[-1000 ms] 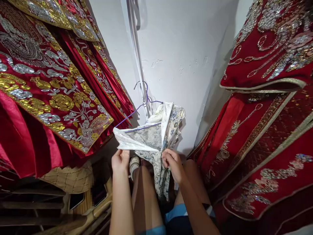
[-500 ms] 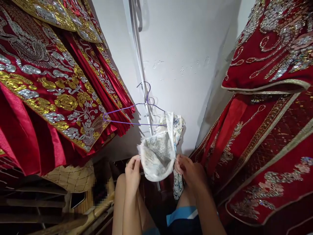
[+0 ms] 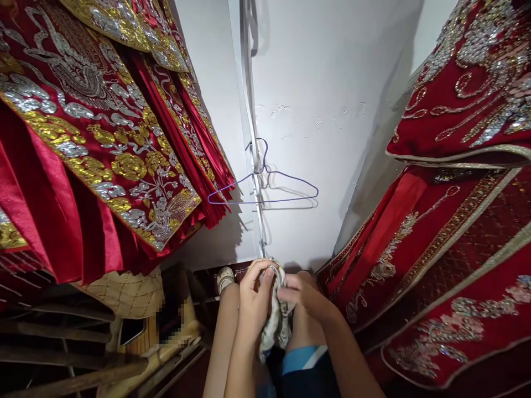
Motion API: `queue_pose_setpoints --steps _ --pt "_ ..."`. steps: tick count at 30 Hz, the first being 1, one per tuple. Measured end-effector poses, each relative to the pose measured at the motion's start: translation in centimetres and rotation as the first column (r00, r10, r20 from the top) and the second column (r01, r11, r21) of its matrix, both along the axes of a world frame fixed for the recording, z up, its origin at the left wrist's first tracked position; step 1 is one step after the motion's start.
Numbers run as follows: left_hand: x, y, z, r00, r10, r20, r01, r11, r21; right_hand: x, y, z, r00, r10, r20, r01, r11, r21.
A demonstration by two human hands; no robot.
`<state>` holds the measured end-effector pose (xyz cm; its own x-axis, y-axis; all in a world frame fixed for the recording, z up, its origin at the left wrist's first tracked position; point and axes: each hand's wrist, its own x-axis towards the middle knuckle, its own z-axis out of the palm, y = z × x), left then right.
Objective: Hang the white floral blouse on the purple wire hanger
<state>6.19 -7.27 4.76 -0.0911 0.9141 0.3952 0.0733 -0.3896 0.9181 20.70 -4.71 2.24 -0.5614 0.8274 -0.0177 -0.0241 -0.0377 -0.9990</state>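
A white floral-print garment (image 3: 271,326), bunched up, hangs between my knees. My left hand (image 3: 258,287) is closed on its upper part, with the thumb pressed over the cloth. Against the garment's right side is my right hand (image 3: 299,296). Its fingers point left and are smeared by motion, so their grip on the cloth does not show clearly. Above both hands a thin purple wire hanger (image 3: 286,199) hangs bare from the metal wall strip (image 3: 248,110). Most of the garment's shape is hidden in its folds.
Red embroidered garments with gold and silver sequins (image 3: 128,166) hang at left. More beaded red garments (image 3: 448,221) hang at right. A bamboo chair (image 3: 166,354), holding a phone (image 3: 133,330), stands lower left. A pale clog (image 3: 225,278) shows beside my left knee.
The garment has come off the purple hanger and moved down toward my lap. It was spread between both hands and is now bunched up in my left hand. The view has shifted slightly.
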Motion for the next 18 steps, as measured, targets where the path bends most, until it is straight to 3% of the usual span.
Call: queue_pose_setpoints --steps 2,4,6,8,10,12,14,15,18 --pt "-1.0 0.3 -0.2 0.997 -0.007 -0.073 0.005 1.000 -0.027 -0.1 0.5 1.3 0.990 0.141 0.020 -0.141 0.990 0.003" --pt "-2.1 0.7 -0.7 0.987 -0.079 -0.139 0.066 0.993 -0.097 0.3 1.2 2.6 0.981 0.170 0.093 -0.175 0.984 0.043" --pt "-3.1 0.9 -1.5 0.947 -0.248 -0.206 0.208 0.958 -0.196 1.2 2.2 4.0 0.978 0.144 0.149 -0.163 0.979 0.120" --pt "-4.2 0.9 -2.3 0.848 -0.458 -0.267 0.370 0.872 -0.321 2.1 3.5 5.4 0.987 0.086 0.135 -0.112 0.974 0.196" --pt "-5.5 0.7 -2.8 0.737 -0.585 -0.338 0.431 0.792 -0.432 2.5 5.5 6.7 0.996 -0.038 0.079 0.011 0.947 0.321" --pt "-7.2 0.5 -2.8 0.707 -0.568 -0.421 0.359 0.801 -0.479 2.1 8.2 7.4 0.977 -0.213 0.000 0.187 0.857 0.479" --pt "-9.2 0.6 -2.3 0.734 -0.471 -0.490 0.226 0.849 -0.478 0.8 11.3 7.3 0.934 -0.348 -0.086 0.332 0.747 0.576" --pt "-10.3 0.8 -1.8 0.745 -0.420 -0.518 0.156 0.865 -0.476 -0.1 12.9 7.0 0.920 -0.376 -0.110 0.368 0.731 0.575" --pt "-13.5 2.0 -0.2 0.701 -0.295 -0.649 -0.026 0.899 -0.437 -2.0 16.5 5.4 0.927 -0.374 -0.036 0.334 0.776 0.535"
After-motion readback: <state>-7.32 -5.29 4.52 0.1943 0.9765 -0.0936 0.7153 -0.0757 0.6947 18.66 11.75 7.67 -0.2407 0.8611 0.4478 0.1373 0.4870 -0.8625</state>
